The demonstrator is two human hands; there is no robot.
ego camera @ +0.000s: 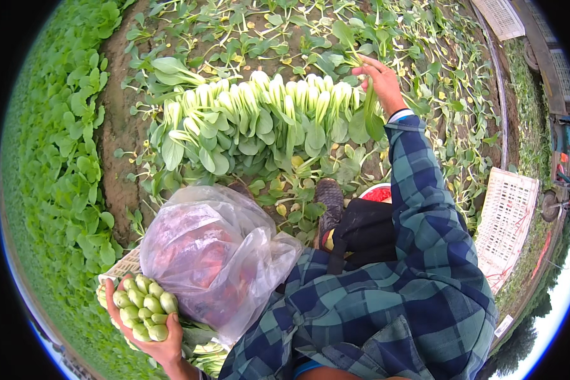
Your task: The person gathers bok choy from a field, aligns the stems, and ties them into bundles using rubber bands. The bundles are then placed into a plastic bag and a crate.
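Note:
At the lower left, my left hand [164, 339] is wrapped around a bundle of bok choy [145, 306], its pale green stem ends facing up. My right hand [380, 80] reaches out at the upper right, fingers pinched around a bok choy leaf [344, 34]. Another leaf [373, 118] hangs just below that hand; whether it is gripped too I cannot tell. Beside the right hand lies a long row of cut bok choy [266, 118], white stems pointing away from me and leaves towards me. Further plants [175, 70] rest at the row's far left end.
A clear plastic sheet [209, 251] covers my left leg. Behind it shows a plastic crate [123, 263] with bok choy. A pale crate [508, 223] stands right, another [498, 16] beyond. Loose leaves [247, 45] litter the soil. Dense growing greens [61, 156] border the left. A cart [563, 156] stands far right.

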